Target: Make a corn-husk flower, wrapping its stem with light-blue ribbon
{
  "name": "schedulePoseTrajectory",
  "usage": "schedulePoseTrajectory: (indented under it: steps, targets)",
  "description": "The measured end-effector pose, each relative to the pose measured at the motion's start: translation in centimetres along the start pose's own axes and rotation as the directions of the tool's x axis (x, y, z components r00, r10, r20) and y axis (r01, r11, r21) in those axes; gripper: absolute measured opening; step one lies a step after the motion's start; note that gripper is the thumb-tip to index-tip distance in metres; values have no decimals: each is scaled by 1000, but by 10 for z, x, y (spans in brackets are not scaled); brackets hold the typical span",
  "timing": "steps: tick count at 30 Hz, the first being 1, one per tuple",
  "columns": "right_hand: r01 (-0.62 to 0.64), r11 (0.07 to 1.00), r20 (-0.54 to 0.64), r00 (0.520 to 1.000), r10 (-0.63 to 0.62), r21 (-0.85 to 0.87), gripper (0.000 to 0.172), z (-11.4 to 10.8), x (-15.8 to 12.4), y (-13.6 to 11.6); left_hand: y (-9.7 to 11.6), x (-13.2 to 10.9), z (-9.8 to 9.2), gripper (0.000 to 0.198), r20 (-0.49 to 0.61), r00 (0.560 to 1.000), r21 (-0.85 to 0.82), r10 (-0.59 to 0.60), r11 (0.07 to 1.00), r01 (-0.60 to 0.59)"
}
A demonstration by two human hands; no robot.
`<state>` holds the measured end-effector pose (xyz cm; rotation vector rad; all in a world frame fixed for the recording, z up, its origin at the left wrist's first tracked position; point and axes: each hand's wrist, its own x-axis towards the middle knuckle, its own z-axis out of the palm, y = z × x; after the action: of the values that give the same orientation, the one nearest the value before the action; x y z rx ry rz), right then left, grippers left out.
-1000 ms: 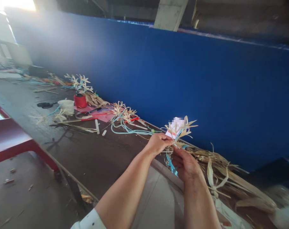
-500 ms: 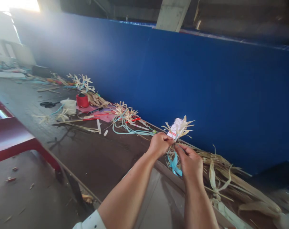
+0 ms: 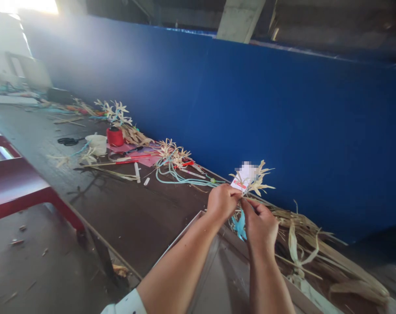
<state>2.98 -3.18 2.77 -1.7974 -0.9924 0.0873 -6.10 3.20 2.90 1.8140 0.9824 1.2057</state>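
A flower of split, pale dried husk (image 3: 263,183) stands up between my hands, its petals fanned out. My left hand (image 3: 222,203) pinches near the flower's base with thumb and fingers. Close beside it, my right hand (image 3: 261,224) has its fingertips closed on the stem just below. The fingers hide the exact point of grip. Behind the flower shows a white card (image 3: 241,179) with a red mark. A bright blue strip (image 3: 240,227) lies beneath my hands.
Dried husks (image 3: 315,248) lie along the right side by the blue partition (image 3: 266,109). Leftward on the dark table (image 3: 145,218) are light-blue cords (image 3: 172,179), husk flowers (image 3: 172,152), a red thread spool (image 3: 115,137), a white cup (image 3: 98,145) and scissors (image 3: 69,141). A red stool (image 3: 28,192) stands left.
The flower leans and spreads a little more to the right in my fingers. Both hands keep their pinch close together. The whole view has shifted slightly.
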Motion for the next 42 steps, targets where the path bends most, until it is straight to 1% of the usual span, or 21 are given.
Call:
schedulePoseTrajectory:
  steps: [5,7,10,13,16,18,20,23,27,30,33,35,38,40,42]
  targets:
    - [-49,993,18,999,47,109,40,4,-1,0,-1,2,-1,20,-14,1000,-15,-4,1000,4]
    - [-28,993,12,1000,27,117,38,5,-3,-2,-3,3,-2,21,-11,1000,-39,-25,999,24]
    - [40,997,9,999,-41,66,32,5,-7,-7,-8,5,-4,24,9,999,-78,-54,995,54]
    - [94,995,37,995,-93,-16,33,6,-11,-11,-14,6,-4,27,32,997,-134,-74,988,77]
    - [176,974,63,984,-168,-146,35,8,-17,-15,-22,11,-3,25,51,989,-238,-142,960,150]
    - [230,936,76,973,-217,-267,36,9,-22,-17,-28,15,-2,24,93,975,-324,-200,920,219]
    - [263,884,91,965,-247,-388,36,11,-27,-21,-32,18,-2,26,141,964,-393,-227,880,265]
    - [284,806,143,959,-245,-519,35,10,-32,-28,-33,19,-4,25,170,954,-432,-248,852,298]
    - [306,720,205,952,-228,-622,34,9,-37,-34,-27,16,-8,22,159,948,-390,-276,865,317]
    - [342,675,257,939,-227,-653,34,10,-40,-36,-22,13,-9,22,135,945,-285,-297,902,324]
    - [365,644,304,929,-209,-673,34,12,-43,-38,-19,11,-10,21,89,953,-190,-288,935,300]
    - [372,630,327,925,-192,-682,35,14,-44,-38,-18,10,-11,20,65,961,-142,-267,951,274]
    - [385,624,356,917,-178,-680,35,16,-45,-39,-19,10,-10,20,68,969,-82,-236,967,242]
    - [402,630,367,910,-193,-664,34,16,-46,-39,-20,11,-9,22,74,974,-73,-215,973,221]
    - [417,641,377,903,-208,-645,33,16,-48,-40,-22,13,-8,24,60,977,-103,-205,972,211]
